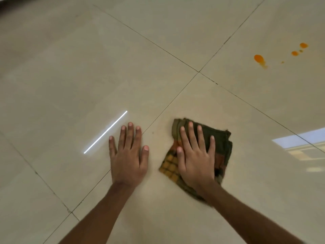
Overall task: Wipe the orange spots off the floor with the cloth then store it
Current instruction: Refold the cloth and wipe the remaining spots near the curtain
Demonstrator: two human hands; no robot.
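A folded checked cloth [222, 147], dark green, brown and orange, lies flat on the beige tiled floor [70, 76]. My right hand [196, 155] presses flat on top of it with fingers spread. My left hand [128, 155] rests flat on the bare tile just left of the cloth, fingers apart, holding nothing. Orange spots sit far off at the upper right: a large blob [259, 59], two smaller ones [295, 53] [303, 45] and tiny specks between them. The cloth is well short of the spots.
Dark grout lines cross the glossy tiles and meet at a joint [198, 72] above the cloth. A thin bright light reflection [105, 132] lies left of my left hand. A window reflection [302, 141] shines at the right edge.
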